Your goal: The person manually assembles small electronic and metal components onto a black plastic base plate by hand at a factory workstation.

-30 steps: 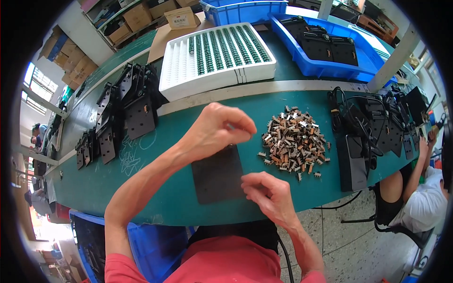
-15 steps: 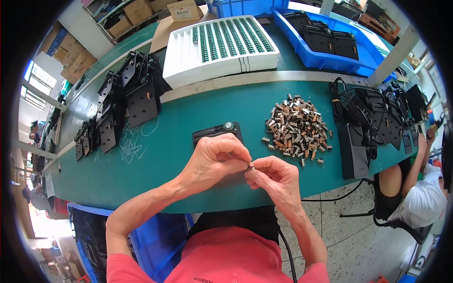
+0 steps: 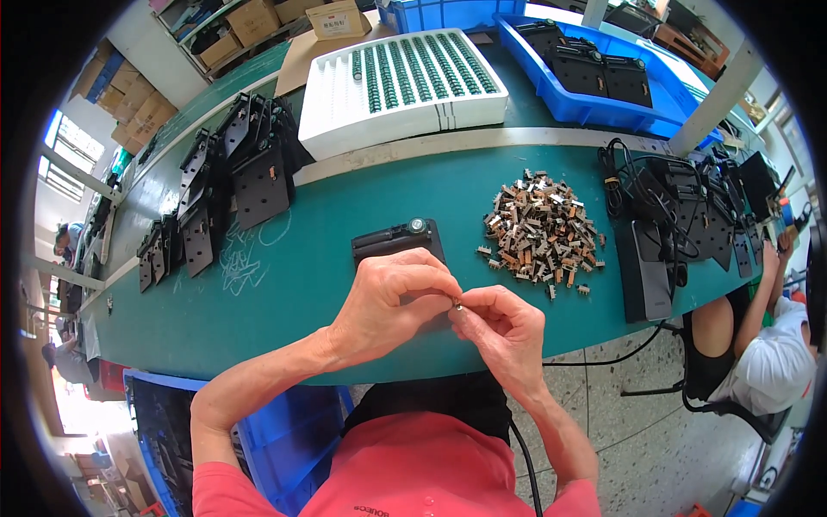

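My left hand (image 3: pixel 392 297) and my right hand (image 3: pixel 504 326) meet over the near part of the green table. Both are closed, thumb against forefinger, pinching one tiny metal part (image 3: pixel 458 306) between them. Fingertips cover most of it, so its kind is hard to make out. Just beyond my left hand lies a black plate-like housing (image 3: pixel 398 241) with a round silvery piece at its top right corner; the hand hides its near side. Right of my hands is a heap of small metal slide switches (image 3: pixel 544 228), a few of them loose at its edge.
Black plates (image 3: pixel 263 185) stand in rows at the left. A white foam tray (image 3: pixel 396 86) of green coils and a blue bin (image 3: pixel 594 103) of black parts are at the back. A black power box (image 3: pixel 644 276) with cables lies right; a co-worker (image 3: pixel 771 370) sits beyond.
My hands stay together at nearly the same spot, with only a slight shift of the fingertips around the small part. The rest of the table looks the same.
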Available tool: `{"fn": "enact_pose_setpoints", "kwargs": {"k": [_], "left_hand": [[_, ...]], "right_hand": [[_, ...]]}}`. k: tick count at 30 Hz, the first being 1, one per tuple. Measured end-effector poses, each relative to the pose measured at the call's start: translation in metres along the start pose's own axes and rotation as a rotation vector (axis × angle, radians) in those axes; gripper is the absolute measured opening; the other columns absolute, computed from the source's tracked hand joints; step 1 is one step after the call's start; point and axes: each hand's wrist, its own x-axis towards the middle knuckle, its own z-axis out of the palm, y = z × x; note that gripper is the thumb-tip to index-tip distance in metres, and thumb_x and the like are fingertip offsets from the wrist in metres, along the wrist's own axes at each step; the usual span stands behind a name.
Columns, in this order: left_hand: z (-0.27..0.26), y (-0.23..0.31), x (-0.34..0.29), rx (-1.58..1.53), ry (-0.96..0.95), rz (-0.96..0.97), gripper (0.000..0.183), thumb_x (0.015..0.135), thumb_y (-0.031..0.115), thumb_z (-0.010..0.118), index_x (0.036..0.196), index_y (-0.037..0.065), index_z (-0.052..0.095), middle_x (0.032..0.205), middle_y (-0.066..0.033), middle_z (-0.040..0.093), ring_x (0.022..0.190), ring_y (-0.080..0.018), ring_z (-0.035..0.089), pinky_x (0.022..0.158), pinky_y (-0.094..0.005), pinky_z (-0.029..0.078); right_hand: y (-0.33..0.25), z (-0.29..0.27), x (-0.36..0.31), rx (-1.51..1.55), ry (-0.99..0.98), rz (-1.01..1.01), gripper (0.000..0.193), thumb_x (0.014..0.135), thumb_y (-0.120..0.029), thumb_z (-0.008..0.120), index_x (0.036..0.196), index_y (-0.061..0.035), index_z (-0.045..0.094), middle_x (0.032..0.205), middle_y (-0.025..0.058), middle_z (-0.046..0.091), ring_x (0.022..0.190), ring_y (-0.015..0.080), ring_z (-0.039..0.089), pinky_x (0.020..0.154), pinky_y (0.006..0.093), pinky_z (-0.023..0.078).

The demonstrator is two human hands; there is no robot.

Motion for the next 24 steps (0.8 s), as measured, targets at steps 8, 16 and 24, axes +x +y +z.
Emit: {"fn": "enact_pose_setpoints", "kwargs": {"k": [8,16,24], "left_hand": [[0.001,-0.003,-0.003,-0.1,0.063,-0.121,0.015,0.074,-0.002,0.073,0.089,0.0,0.07,0.089,-0.0072,0.067,0.08,-0.0152,0.067,0.07,-0.0255,0.057],[-0.011,-0.029,-0.001,0.022,0.153,-0.037,0.017,0.072,-0.008,0.073,0.087,-0.001,0.07,0.095,-0.0093,0.068,0.083,-0.0145,0.066,0.072,-0.0262,0.056],[0.004,-0.048,0.006,0.321,0.219,0.183,0.015,0.065,0.002,0.078,0.077,0.004,0.069,0.085,-0.005,0.07,0.081,-0.022,0.064,0.072,-0.0316,0.053]], "right_hand": [[0.007,0.005,0.008,-0.372,0.057,-0.39,0.015,0.079,0.005,0.069,0.094,0.0013,0.066,0.083,0.0104,0.068,0.073,0.018,0.07,0.062,0.0258,0.055],[0.014,-0.009,0.006,-0.493,0.076,-0.405,0.015,0.079,0.004,0.069,0.092,0.0004,0.066,0.082,0.0105,0.066,0.064,0.018,0.064,0.055,0.0267,0.051],[0.017,-0.012,0.006,-0.542,0.069,-0.418,0.016,0.076,0.004,0.069,0.09,-0.0009,0.064,0.079,0.0103,0.065,0.064,0.0221,0.063,0.055,0.0299,0.049]]}}
